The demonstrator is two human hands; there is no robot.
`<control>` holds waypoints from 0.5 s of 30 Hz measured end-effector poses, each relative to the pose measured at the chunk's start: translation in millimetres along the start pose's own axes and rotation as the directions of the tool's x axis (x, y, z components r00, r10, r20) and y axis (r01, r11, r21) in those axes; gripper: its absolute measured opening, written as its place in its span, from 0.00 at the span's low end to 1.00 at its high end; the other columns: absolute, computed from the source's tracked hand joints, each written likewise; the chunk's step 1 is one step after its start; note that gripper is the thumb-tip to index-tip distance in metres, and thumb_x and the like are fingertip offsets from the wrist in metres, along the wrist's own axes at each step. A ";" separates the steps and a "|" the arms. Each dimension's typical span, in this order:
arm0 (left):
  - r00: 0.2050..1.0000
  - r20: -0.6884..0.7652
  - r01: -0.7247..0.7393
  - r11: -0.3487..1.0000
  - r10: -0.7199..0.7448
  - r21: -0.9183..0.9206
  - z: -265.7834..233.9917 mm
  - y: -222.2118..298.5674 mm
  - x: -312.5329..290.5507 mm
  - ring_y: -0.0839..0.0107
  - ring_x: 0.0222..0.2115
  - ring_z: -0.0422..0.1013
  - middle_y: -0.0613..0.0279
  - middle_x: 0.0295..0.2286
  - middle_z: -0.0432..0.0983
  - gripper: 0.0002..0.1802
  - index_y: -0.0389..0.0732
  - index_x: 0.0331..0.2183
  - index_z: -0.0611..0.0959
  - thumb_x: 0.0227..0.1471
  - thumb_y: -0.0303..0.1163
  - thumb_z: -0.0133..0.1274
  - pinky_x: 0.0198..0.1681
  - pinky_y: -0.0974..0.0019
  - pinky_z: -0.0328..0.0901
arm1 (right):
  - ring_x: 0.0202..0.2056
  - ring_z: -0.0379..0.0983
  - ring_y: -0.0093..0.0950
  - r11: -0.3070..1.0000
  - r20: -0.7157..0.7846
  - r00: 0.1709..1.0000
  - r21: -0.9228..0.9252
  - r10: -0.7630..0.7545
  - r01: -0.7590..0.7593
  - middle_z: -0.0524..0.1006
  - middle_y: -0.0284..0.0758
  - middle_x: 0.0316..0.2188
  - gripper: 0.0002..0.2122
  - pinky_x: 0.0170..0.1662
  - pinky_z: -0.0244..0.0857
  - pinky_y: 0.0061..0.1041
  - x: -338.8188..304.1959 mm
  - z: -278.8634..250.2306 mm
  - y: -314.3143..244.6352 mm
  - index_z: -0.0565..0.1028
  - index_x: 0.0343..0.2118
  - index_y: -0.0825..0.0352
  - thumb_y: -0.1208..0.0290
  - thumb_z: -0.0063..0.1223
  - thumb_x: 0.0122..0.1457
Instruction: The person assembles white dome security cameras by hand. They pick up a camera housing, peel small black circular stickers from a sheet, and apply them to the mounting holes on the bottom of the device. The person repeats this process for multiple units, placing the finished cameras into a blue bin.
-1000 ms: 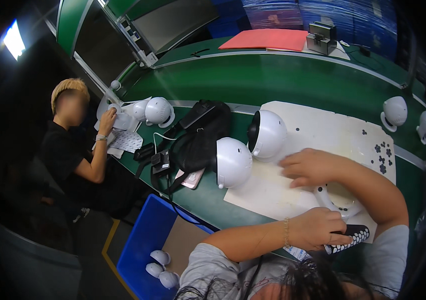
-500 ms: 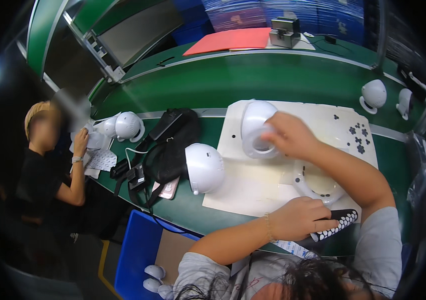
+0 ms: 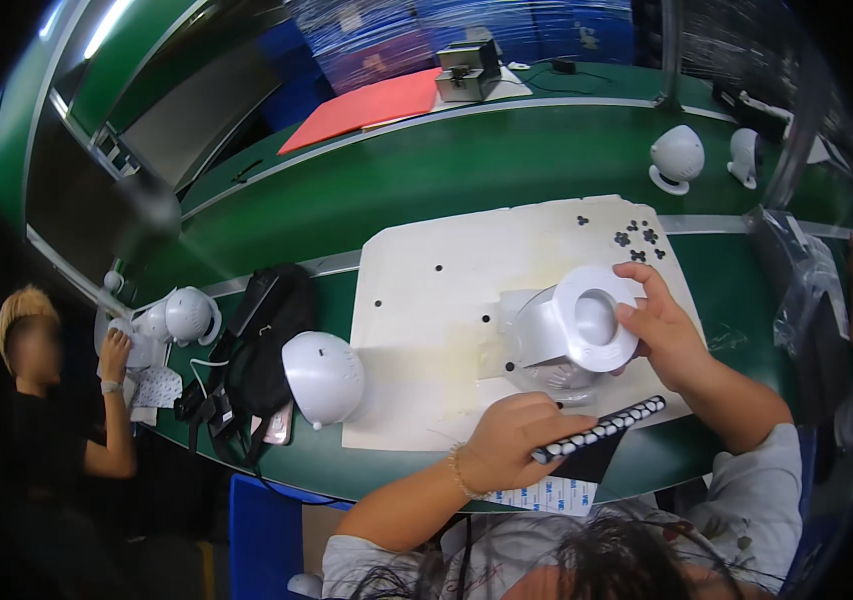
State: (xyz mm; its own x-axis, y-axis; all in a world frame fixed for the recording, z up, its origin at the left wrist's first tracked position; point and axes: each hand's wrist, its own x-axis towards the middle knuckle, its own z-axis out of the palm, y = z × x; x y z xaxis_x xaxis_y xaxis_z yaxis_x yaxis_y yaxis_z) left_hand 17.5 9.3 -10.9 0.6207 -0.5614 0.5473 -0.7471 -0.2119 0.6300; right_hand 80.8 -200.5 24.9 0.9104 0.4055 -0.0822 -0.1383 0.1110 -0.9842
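My right hand (image 3: 671, 338) grips a white plastic camera-like housing (image 3: 544, 328) by its round base. The housing lies tipped over, with the ring-shaped base turned up and toward me. Beneath it, a clear plastic holder (image 3: 565, 382) is partly covered. My left hand (image 3: 509, 440) is closed on the edge of a black sheet of white round pads (image 3: 611, 426), bent so that the pads show as a narrow band. Under that hand lies a white backing sheet with blue print (image 3: 559, 496) at the table's near edge.
A white board (image 3: 417, 350) with small black pads (image 3: 637, 238) covers the middle. To its left are a white dome-shaped housing (image 3: 325, 378) and a black bag (image 3: 282, 320). Two white cameras (image 3: 677, 158) stand at the far right. A co-worker (image 3: 47, 400) sits left, above a blue bin (image 3: 265, 540).
The housing has come nearer to me and tipped over, base up, above the clear holder. My left hand has raised and bent the pad sheet. The view has swung to the right.
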 end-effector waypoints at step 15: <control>0.774 -0.267 0.422 0.783 -0.574 -0.457 4.7 10.0 -2.9 0.74 0.22 0.66 0.59 0.20 0.71 0.06 0.31 0.24 0.76 0.39 0.22 0.56 0.26 0.72 0.60 | 0.30 0.69 0.28 0.455 0.383 0.655 -0.494 -0.651 0.741 0.70 0.36 0.32 0.24 0.32 0.62 0.21 -21.7 -27.3 -1.0 0.64 0.43 0.68 0.65 0.60 0.45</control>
State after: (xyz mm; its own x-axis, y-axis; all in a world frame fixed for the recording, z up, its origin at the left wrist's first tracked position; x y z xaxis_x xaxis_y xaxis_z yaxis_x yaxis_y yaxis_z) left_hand 7.0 5.0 -8.8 0.9728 -0.0991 0.2095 -0.2140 -0.0370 0.9761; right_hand 71.8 -234.2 23.4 0.5372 0.5412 0.6469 0.8043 -0.0977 -0.5861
